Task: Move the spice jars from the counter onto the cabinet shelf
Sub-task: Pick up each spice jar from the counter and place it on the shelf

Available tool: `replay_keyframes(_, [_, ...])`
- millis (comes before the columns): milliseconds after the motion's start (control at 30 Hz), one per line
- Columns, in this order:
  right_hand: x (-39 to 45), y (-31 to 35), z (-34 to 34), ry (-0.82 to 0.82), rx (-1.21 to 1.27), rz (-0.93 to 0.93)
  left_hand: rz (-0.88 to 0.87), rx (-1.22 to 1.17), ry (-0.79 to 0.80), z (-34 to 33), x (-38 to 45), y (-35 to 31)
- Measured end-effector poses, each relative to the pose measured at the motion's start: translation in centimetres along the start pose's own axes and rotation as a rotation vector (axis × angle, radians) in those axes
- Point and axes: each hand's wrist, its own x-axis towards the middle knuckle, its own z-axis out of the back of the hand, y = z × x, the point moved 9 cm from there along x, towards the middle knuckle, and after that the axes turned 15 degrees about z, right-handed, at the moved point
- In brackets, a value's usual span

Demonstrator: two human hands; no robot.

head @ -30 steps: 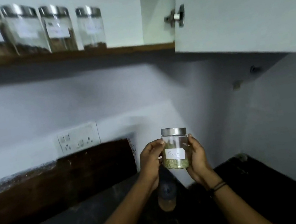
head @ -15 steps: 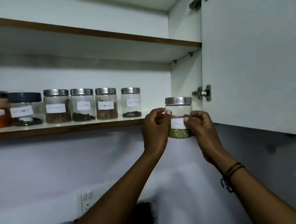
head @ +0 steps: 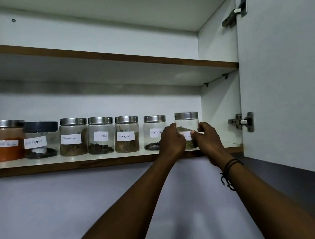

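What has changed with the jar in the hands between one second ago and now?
Both hands, left hand and right hand, lifted the green-spice jar from above the counter up to the lower shelf, at the right end of the row beside the Black Pepper jar. They still grip it. The jars already on the shelf kept their order.

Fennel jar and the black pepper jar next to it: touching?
Apart. The head view shows white cabinet wall between the fennel jar and the black pepper jar at lid height; lower down the left hand covers the space.
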Motion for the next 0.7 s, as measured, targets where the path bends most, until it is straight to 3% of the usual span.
replay_keyframes(367, [2.4, -2.5, -2.2, 0.158, -0.209, 0.016, -0.078, 0.184, 0.057, -1.3, 1.4, 0.4])
replay_keyframes(567, [-3.1, -0.7, 0.1, -0.045, -0.020, 0.094, -0.190, -0.025, -0.020, 0.1, -3.1, 0.9])
replay_keyframes(700, [-8.6, -0.8, 0.5, -0.026, 0.108, 0.079, -0.231, -0.192, 0.005, -0.6, -7.7, 3.3])
